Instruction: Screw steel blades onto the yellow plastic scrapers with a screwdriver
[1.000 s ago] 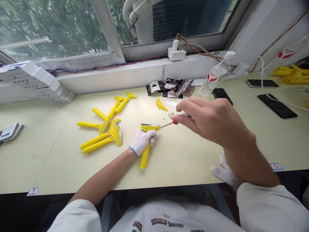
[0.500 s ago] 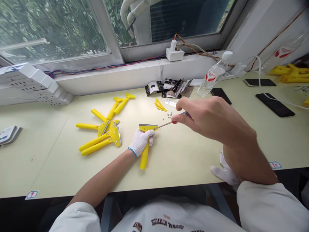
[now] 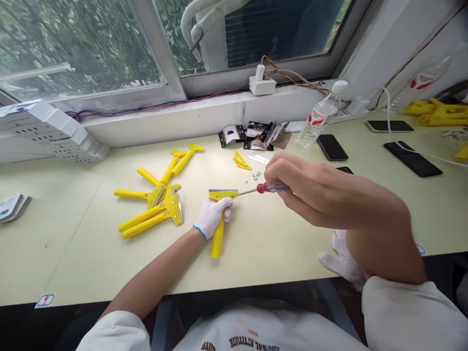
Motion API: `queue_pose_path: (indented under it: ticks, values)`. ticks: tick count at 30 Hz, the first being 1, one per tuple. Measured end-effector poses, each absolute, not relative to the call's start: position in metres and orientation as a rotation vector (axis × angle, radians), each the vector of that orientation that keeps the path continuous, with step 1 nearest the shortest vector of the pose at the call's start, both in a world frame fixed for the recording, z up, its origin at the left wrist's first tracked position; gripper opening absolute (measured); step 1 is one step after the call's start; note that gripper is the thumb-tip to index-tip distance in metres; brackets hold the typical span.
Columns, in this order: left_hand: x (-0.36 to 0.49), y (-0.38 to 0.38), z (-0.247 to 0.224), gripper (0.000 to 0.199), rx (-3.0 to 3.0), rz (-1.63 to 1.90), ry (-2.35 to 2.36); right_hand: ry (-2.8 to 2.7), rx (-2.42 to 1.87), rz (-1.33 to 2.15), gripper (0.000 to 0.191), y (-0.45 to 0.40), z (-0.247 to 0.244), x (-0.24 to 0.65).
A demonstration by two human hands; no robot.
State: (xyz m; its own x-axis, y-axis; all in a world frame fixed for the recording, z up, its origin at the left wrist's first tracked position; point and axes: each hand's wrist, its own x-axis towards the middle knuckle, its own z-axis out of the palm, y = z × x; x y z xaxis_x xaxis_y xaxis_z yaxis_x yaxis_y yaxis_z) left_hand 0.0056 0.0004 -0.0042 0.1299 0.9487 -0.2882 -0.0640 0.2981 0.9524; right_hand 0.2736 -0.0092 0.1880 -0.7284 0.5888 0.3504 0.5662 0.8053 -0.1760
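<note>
My left hand [image 3: 213, 214], in a white knit glove, is closed around a yellow scraper [image 3: 218, 239] just below its head. A metal blade edge runs along the top of that head. Bare, my right hand [image 3: 310, 190] grips a screwdriver [image 3: 263, 188] with a red and clear handle. Its shaft points left, and the tip meets the right end of the scraper head, at or very near a screw there. Several small screws or nuts [image 3: 256, 176] lie beyond the shaft, beside a loose yellow plastic piece [image 3: 241, 161] and a pale flat strip [image 3: 259, 158].
Several yellow scrapers [image 3: 149, 222] lie in a pile at the left. Black card packaging [image 3: 256, 135] sits near the wall, with a water bottle [image 3: 317, 119] and phones [image 3: 332, 147] to its right. A loose white glove [image 3: 341, 261] rests by the front edge. White boxes [image 3: 54, 129] stand far left.
My right hand has rotated and shifted slightly right, its fingers now further back on the handle, so the red collar shows. The left hand still holds the scraper in place.
</note>
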Motion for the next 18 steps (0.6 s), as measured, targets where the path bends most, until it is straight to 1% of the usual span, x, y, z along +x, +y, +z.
queue_pose_path:
  ticks: [2,6,8,11,12,15,18]
  values:
    - [0.006,0.0,-0.004,0.018,0.995,0.939,1.188,-2.593,-0.885,0.006,0.016,-0.008,0.187,0.276]
    - [0.006,0.001,-0.006,0.016,0.993,0.956,1.201,-2.479,-1.11,-0.22,0.019,-0.006,0.182,0.27]
    - [0.006,0.002,-0.006,0.016,0.979,0.966,1.213,-2.492,-1.111,-0.175,0.021,-0.005,0.183,0.269]
    - [0.006,0.002,-0.006,0.016,0.974,0.959,1.205,-2.6,-0.928,0.049,0.012,-0.005,0.186,0.274]
    - [0.006,0.002,-0.006,0.016,0.978,0.952,1.199,-2.615,-0.879,0.087,0.012,-0.005,0.187,0.276]
    - [0.006,0.001,-0.005,0.017,0.986,0.96,1.189,-2.574,-0.894,0.012,0.012,-0.003,0.185,0.275]
    - [0.007,0.002,-0.004,0.015,0.969,0.982,1.185,-2.475,-0.999,-0.112,0.019,-0.002,0.18,0.266]
